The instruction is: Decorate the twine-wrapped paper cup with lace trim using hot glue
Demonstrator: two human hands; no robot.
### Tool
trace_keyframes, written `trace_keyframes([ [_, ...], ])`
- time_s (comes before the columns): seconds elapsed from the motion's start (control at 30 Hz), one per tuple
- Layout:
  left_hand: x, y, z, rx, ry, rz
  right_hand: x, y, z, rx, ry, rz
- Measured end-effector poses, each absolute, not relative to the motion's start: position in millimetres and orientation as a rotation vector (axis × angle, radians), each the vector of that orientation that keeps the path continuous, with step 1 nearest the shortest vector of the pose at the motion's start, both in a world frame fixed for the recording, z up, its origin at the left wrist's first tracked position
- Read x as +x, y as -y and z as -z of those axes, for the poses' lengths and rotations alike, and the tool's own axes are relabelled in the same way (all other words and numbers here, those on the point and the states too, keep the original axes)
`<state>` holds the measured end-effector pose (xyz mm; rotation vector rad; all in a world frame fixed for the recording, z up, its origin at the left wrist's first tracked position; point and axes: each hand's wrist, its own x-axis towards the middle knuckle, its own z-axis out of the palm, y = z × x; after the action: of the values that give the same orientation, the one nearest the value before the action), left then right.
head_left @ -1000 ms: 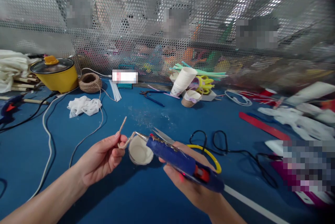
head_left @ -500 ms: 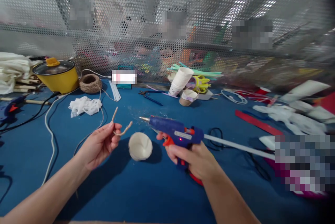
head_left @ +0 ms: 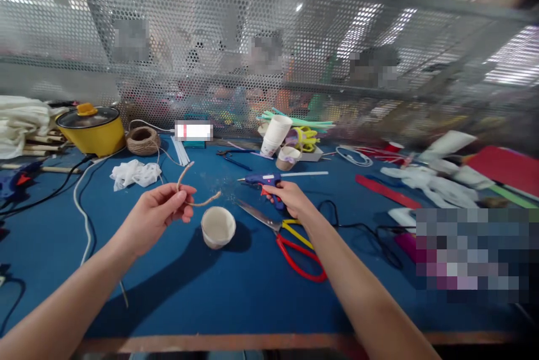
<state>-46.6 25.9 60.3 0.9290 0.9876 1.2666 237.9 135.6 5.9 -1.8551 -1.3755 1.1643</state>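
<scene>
Between the thumb and fingers of my left hand [head_left: 166, 208] is a short piece of twine [head_left: 206, 201], its two ends sticking out in a curve. My right hand [head_left: 290, 197] is closed round the handle of a blue glue gun [head_left: 265, 180], low over the table, its nozzle pointing left and a glue stick [head_left: 311, 173] coming out of its back. Just right of my left hand stands a small pale cup [head_left: 218, 227], upright with its mouth up. Scissors [head_left: 269, 222] with red and yellow handles lie open under my right forearm.
Behind are a ball of twine [head_left: 143, 141], a yellow pot [head_left: 90, 130], pliers [head_left: 236, 159], stacked paper cups [head_left: 275, 134] and a finished-looking small basket [head_left: 288, 158]. White plastic [head_left: 135, 173] lies left; a red strip [head_left: 387, 191] and black cable [head_left: 357, 226] lie right.
My right hand has moved away from me with the glue gun, lowering it toward the table and uncovering the scissors. My left hand still holds the twine. The view has shifted slightly.
</scene>
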Motion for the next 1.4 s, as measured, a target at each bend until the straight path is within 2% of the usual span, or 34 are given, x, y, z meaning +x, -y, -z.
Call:
trace_keyframes([
  [0.3,-41,-21,-77,1.335,-1.129,-1.281,241,-137,-4,-2.052,1.636,-0.75],
  [0.5,-35,-24,-90,1.668,-1.184,-1.113,224,-109,-64,-1.831,1.873,-0.443],
  [0.57,-31,-25,-97,1.818,-1.183,-1.036,210,-91,-96,-1.615,1.975,-0.435],
  [0.67,-23,-27,-108,1.964,-1.169,-0.932,186,-65,-136,-0.988,2.241,-0.482],
  [0.73,-19,-27,-115,2.026,-1.14,-0.874,173,-52,-150,-0.877,2.387,-0.467],
  [1.2,-19,-28,-123,2.246,-1.088,-0.725,165,-42,-147,-0.959,2.635,-0.508],
  [1.4,-31,-35,-123,2.372,-1.169,-0.758,167,-48,-134,-0.91,2.471,-0.556],
])
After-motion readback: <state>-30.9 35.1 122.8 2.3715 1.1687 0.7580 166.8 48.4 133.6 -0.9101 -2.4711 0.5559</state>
